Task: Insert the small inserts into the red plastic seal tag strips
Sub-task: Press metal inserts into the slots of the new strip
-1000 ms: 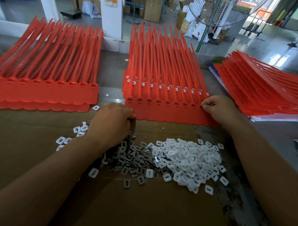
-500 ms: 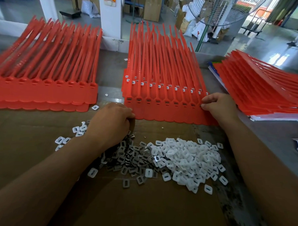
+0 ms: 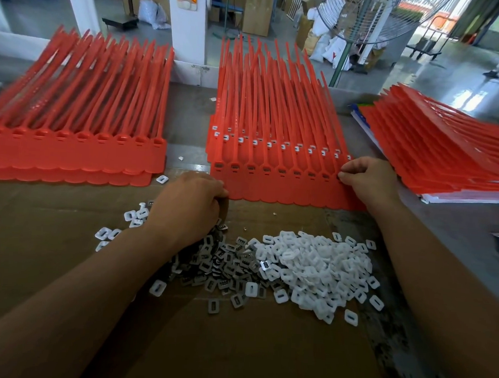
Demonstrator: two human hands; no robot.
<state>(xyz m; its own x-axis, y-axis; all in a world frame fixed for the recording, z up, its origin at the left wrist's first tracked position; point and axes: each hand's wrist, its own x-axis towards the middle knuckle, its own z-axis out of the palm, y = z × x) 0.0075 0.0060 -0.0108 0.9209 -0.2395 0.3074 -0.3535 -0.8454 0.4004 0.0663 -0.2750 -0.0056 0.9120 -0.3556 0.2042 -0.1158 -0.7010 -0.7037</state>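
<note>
A stack of red seal tag strips lies in the middle, and its top sheet has a row of sockets with grey inserts in them. My right hand pinches the right end of that top sheet at the last socket; what is between the fingertips is hidden. My left hand is curled knuckles-up at the sheet's near-left edge, over a pile of grey inserts. Its fingers are hidden. A heap of white inserts lies to the right of the grey ones.
Another red strip stack lies on the left and a third on papers at the right. The piles rest on brown cardboard. Loose white inserts are scattered left of my forearm. A fan stands behind the table.
Almost nothing: my right hand stays pinching the strip's right end and has edged slightly away from me. My left hand keeps its place over the grey inserts.
</note>
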